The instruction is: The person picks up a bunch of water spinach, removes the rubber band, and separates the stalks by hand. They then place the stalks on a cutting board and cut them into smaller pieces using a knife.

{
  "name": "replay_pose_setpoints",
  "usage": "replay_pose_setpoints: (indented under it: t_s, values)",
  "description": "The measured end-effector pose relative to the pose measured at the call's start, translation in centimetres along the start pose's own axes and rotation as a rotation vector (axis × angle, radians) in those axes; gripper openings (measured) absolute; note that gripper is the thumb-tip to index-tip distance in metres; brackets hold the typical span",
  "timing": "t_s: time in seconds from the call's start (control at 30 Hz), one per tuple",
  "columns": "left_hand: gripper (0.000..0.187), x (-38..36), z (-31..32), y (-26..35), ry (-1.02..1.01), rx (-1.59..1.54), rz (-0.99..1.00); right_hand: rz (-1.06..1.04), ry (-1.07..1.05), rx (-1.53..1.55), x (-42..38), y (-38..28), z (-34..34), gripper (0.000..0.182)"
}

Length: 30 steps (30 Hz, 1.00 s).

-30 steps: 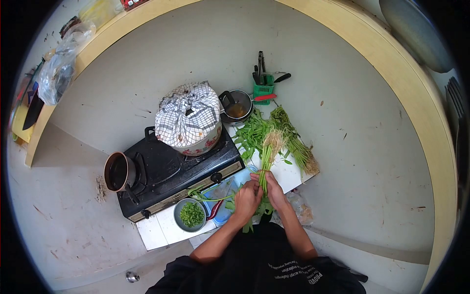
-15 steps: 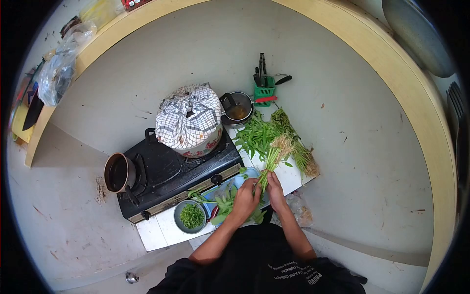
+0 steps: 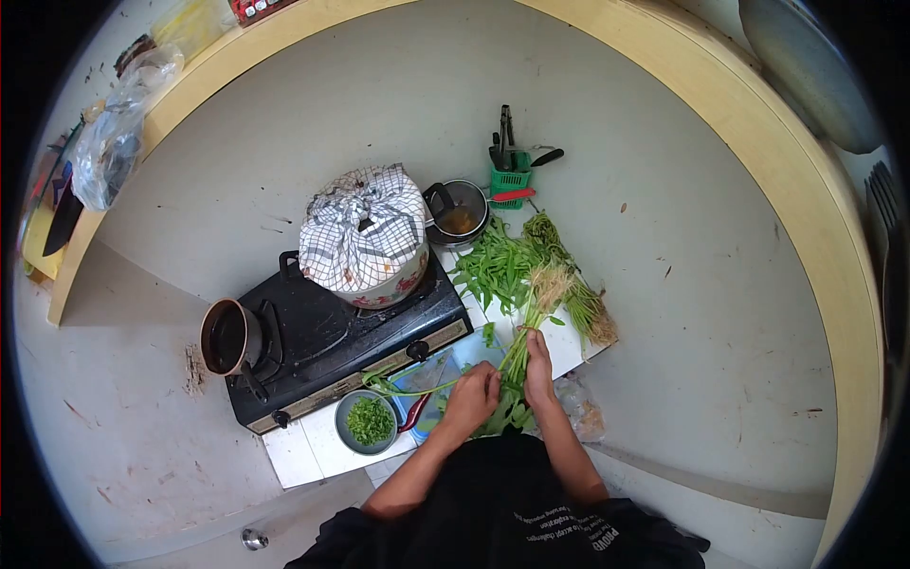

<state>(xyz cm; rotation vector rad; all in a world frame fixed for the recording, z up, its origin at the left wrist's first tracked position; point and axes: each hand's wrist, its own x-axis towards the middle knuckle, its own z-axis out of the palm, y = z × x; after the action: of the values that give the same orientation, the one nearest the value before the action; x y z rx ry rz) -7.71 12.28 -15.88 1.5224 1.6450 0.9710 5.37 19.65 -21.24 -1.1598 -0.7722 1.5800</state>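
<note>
A bunch of leafy greens with pale roots points up and away over the blue cutting board. My right hand is closed around its stems from the right side. My left hand is just left of the bunch, fingers curled inward; what they hold is hidden. A single green stem runs left from near those fingers across the board. Leaves of the bunch hang below, partly behind my hands. Left of the board is a grey bowl of chopped greens, with a dark red handle beside it.
A black two-burner stove carries a cloth-wrapped pot and a small saucepan. More greens lie on the white tiles, near a strainer over a pan and a green utensil basket. A plastic bag sits at right.
My left hand has drawn back slightly, down and away from the stems. The bunch's leaves have shifted right, uncovering more of the board and the dark red handle.
</note>
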Motion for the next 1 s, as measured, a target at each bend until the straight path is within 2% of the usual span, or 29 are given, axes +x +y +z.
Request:
replay_pose_setpoints:
  t_s: [0.1, 0.2, 0.3, 0.5, 0.6, 0.7, 0.8, 0.83, 0.97, 1.0]
  values:
    - [0.014, -0.8, -0.1, -0.8, -0.03, 0.004, 0.0, 0.004, 0.022, -0.006, 1.2, 1.0, -1.2, 0.039]
    - [0.014, -1.0, -0.9, -1.2, -0.139, -0.101, -0.162, -0.008, 0.011, 0.005, 1.5, 1.6, -1.6, 0.039]
    - [0.014, -1.1, -2.0, -2.1, -0.241, -0.106, -0.188, 0.061, 0.018, 0.088, 1.7, 1.0, -1.9, 0.04]
    - [0.017, -0.5, -4.9, -2.8, -0.379, -0.336, -0.241, -0.031, 0.005, 0.004, 2.0, 1.3, -1.6, 0.037]
    - [0.02, -0.1, -6.6, -2.1, -0.441, -0.3, -0.226, -0.088, -0.017, -0.255, 2.0, 0.9, -1.7, 0.034]
    - [0.022, 0.2, -7.8, -2.0, -0.512, -0.332, -0.297, -0.215, 0.025, -0.368, 1.0, -0.2, -0.3, 0.034]
    - [0.022, 0.7, -9.5, -3.0, -0.487, -0.146, -0.148, -0.26, -0.011, -0.486, 1.0, -0.1, -0.3, 0.038]
    - [0.021, 1.0, -9.8, -4.0, -0.467, -0.171, -0.085, -0.265, -0.019, -0.511, 0.8, -0.2, -0.1, 0.037]
    - [0.02, 2.9, -11.6, -4.1, -0.603, -0.021, -0.292, -0.232, -0.029, -0.543, 0.0, -1.2, 1.1, 0.035]
    - [0.021, 3.1, -11.1, -3.9, -0.584, -0.028, -0.275, -0.209, -0.028, -0.531, -0.1, -1.2, 1.4, 0.035]
